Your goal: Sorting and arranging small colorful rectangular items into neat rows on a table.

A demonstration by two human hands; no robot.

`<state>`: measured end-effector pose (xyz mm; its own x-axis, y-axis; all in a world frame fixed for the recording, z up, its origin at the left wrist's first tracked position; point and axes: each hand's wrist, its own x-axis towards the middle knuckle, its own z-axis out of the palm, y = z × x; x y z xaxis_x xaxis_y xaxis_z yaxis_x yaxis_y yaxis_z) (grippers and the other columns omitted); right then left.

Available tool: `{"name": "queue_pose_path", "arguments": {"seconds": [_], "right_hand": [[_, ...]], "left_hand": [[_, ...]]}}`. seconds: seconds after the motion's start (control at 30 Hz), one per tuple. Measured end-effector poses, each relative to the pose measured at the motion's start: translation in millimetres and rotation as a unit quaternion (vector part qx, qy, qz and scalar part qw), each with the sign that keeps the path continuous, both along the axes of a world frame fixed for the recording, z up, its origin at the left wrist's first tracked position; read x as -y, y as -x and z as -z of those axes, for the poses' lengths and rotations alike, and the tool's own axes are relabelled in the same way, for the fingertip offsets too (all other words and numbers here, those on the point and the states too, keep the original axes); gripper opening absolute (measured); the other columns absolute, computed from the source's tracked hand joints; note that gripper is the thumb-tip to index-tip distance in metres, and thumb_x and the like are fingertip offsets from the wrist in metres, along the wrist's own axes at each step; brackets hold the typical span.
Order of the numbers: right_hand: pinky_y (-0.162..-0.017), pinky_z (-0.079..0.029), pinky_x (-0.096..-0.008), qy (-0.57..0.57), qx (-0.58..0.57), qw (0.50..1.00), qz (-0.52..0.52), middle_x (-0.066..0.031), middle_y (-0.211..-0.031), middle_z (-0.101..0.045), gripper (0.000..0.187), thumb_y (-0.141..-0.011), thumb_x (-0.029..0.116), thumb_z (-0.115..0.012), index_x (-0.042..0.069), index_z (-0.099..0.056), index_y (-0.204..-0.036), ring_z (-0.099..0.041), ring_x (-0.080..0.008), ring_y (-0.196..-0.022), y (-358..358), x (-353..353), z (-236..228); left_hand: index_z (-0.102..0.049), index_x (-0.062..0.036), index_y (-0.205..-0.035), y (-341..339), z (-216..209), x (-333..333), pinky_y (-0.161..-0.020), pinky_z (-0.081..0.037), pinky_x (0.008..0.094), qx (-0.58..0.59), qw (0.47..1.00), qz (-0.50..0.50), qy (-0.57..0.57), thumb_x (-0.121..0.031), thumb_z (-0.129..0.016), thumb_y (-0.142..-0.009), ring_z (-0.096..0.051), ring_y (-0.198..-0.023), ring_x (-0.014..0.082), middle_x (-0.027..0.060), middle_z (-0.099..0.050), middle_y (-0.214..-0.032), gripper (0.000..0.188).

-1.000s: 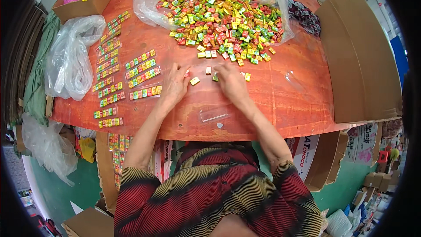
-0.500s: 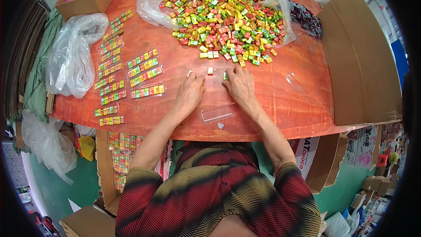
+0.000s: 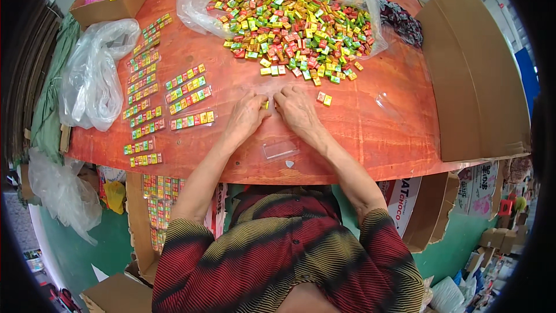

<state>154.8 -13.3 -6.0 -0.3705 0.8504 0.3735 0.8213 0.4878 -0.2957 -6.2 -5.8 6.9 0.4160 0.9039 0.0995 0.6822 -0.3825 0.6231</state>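
Observation:
My left hand (image 3: 245,113) rests on the red table with its fingers curled. At its fingertips shows a small yellow box (image 3: 266,105). Close by on the right, my right hand (image 3: 295,108) has its fingers bent together and pointing down; whatever they hold is hidden under them. Two more small boxes (image 3: 324,99), one reddish and one yellow, lie side by side to the right of that hand. Beyond both hands a short row of boxes (image 3: 273,71) sits at the edge of a large heap of red, yellow and green boxes (image 3: 313,35).
Clear trays filled with rows of boxes (image 3: 193,120) line the table's left side. An empty clear tray (image 3: 279,149) lies near the front edge, another clear piece (image 3: 389,104) to the right. A plastic bag (image 3: 95,75) and a cardboard carton (image 3: 475,75) flank the work area.
My right hand has moved left, close to my left hand. The single box between the hands is no longer visible there. Two boxes now show to the right of my right hand.

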Motion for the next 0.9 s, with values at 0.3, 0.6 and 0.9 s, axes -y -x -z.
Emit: {"name": "queue_pose_path", "arguments": {"seconds": [0.3,0.6,0.9], "right_hand": [[-0.073,-0.046,-0.0374,0.061,-0.106,0.984,0.129,-0.0123,-0.099,-0.054,0.032,-0.075,0.008,-0.06,0.006,-0.055,-0.107,-0.055,-0.0291,-0.088,-57,23,-21],[-0.069,-0.047,-0.0397,0.11,-0.068,0.983,0.132,-0.015,-0.098,-0.052,0.033,-0.076,0.013,-0.061,0.006,-0.052,-0.107,-0.055,-0.0331,-0.088,-34,24,-7],[-0.063,-0.045,-0.0427,0.081,-0.125,0.984,0.099,-0.0185,-0.085,-0.05,0.024,-0.074,0.006,-0.057,0.002,-0.05,-0.097,-0.054,-0.0351,-0.077,-41,47,-15]], "left_hand": [[-0.046,-0.0068,-0.119,-18,2,3,-0.085,-0.042,0.0368,0.054,0.998,0.036,0.005,-0.014,-0.073,-0.063,-0.05,-0.099,0.0312,0.0132,-0.046,-0.11,0.063],[-0.052,-0.0081,-0.114,-49,-1,-3,-0.077,-0.044,0.0389,0.017,0.998,0.053,-0.024,-0.011,-0.071,-0.066,-0.052,-0.092,0.0308,0.0118,-0.048,-0.102,0.051],[-0.06,-0.0114,-0.101,-53,2,8,-0.07,-0.045,0.0406,0.016,0.997,0.045,-0.052,-0.015,-0.07,-0.066,-0.053,-0.086,0.031,0.0124,-0.047,-0.089,0.036]]}}
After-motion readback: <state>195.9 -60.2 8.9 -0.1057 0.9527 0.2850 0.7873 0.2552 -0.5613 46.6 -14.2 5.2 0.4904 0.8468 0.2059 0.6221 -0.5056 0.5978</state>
